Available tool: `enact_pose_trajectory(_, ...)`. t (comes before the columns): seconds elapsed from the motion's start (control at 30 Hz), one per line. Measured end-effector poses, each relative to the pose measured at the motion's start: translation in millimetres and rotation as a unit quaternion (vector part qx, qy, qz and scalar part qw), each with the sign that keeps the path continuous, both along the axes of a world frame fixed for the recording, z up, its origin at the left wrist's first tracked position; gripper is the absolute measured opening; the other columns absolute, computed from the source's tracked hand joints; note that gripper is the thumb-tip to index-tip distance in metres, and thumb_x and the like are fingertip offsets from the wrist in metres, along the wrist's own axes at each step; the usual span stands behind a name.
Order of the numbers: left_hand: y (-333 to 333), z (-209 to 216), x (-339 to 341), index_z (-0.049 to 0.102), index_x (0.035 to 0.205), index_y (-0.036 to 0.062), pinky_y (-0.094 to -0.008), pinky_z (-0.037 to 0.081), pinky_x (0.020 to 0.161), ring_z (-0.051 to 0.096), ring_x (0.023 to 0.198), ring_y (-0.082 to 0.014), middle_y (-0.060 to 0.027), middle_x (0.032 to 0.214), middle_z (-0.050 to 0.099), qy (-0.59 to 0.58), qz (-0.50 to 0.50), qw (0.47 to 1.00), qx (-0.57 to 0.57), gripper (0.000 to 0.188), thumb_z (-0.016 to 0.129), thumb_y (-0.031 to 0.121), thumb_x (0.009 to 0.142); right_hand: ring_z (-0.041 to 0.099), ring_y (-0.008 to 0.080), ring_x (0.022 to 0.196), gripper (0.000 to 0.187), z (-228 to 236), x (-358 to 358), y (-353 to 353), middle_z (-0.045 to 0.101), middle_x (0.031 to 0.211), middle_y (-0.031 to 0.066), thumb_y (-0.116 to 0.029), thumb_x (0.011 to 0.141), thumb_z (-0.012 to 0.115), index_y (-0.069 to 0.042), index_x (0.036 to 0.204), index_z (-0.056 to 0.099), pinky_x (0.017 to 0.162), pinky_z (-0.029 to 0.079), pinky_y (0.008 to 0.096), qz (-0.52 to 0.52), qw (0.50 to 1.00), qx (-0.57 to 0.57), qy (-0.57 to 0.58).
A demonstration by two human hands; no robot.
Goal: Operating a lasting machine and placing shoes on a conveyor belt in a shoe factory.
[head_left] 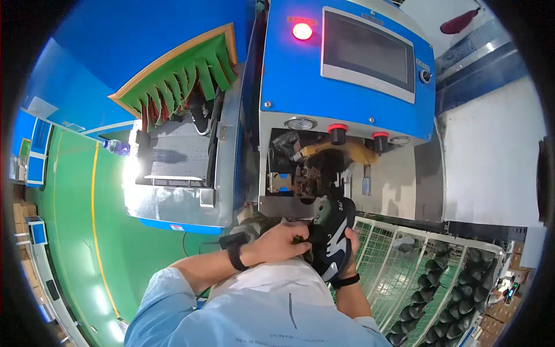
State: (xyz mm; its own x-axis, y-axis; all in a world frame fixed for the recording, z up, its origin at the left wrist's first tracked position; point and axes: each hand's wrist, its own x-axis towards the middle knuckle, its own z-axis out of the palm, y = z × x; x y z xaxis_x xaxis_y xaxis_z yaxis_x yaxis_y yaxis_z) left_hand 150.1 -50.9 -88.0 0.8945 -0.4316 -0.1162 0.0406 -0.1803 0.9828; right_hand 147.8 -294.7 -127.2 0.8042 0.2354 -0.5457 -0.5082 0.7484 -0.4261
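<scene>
A black sneaker (340, 225) with white side markings is held in front of my body, just below the opening of a blue machine. My right hand (351, 250) is closed round its right side, with part of the palm hidden behind it. At the sneaker's left edge my left hand (278, 244) has its fingers curled shut on a dark part of it. Exactly which part they pinch is hard to see. Metal clamp parts (303, 182) show inside the machine opening, right above the sneaker.
The blue machine carries a dark screen (370, 49), a lit red lamp (302, 31) and red-black knobs (337, 133). To the left, a conveyor (179, 147) with a green strip curtain (185, 81) bears another black shoe (200, 118). A white wire rack (428, 237) with several dark shoes stands at right.
</scene>
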Motion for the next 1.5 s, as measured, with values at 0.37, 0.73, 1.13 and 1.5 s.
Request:
enact_pose_trajectory(0.37,15,-20,-10,0.069,0.112,0.0046,-0.0458,0.055,0.078,0.069,0.088,-0.0403,-0.0223,0.097,0.071,0.059,0.103,0.987,0.104,0.027,0.058,0.023,0.096,0.064,0.0156,0.101,0.093,49,56,2,0.065,0.125,0.0089,0.001,0.075,0.073,-0.005,0.158,0.033,0.091,0.051,0.0286,0.101,0.849,-0.46,-0.239)
enact_pose_trajectory(0.73,56,-66,-19,0.07,0.11,0.0043,-0.0465,0.055,0.077,0.069,0.087,-0.0418,-0.0215,0.094,0.072,0.065,0.089,0.979,0.17,0.029,0.058,0.027,0.095,0.068,0.045,0.102,0.099,58,126,76,0.057,0.128,0.0327,-0.031,0.077,0.075,-0.022,0.162,0.024,0.087,0.055,0.0469,0.339,0.496,-0.778,-0.187)
enact_pose_trajectory(1.13,88,-92,-3,0.07,0.111,0.0028,-0.0475,0.052,0.088,0.066,0.101,-0.0428,-0.0239,0.104,0.07,0.126,0.134,0.969,0.164,0.038,0.051,0.034,0.099,0.061,0.0559,0.105,0.092,18,134,102,0.04,0.135,0.0455,-0.037,0.087,0.067,-0.017,0.161,0.016,0.084,0.055,0.0559,0.289,0.402,-0.85,-0.177)
enact_pose_trajectory(1.5,63,-85,19,0.069,0.102,0.0001,-0.0413,0.054,0.081,0.07,0.09,-0.0332,-0.0184,0.092,0.073,0.201,0.051,0.976,0.067,0.035,0.055,0.032,0.097,0.06,0.0556,0.102,0.096,15,54,81,0.045,0.128,0.0395,-0.031,0.084,0.077,-0.008,0.16,0.022,0.076,0.054,0.0547,0.122,0.361,-0.865,-0.327)
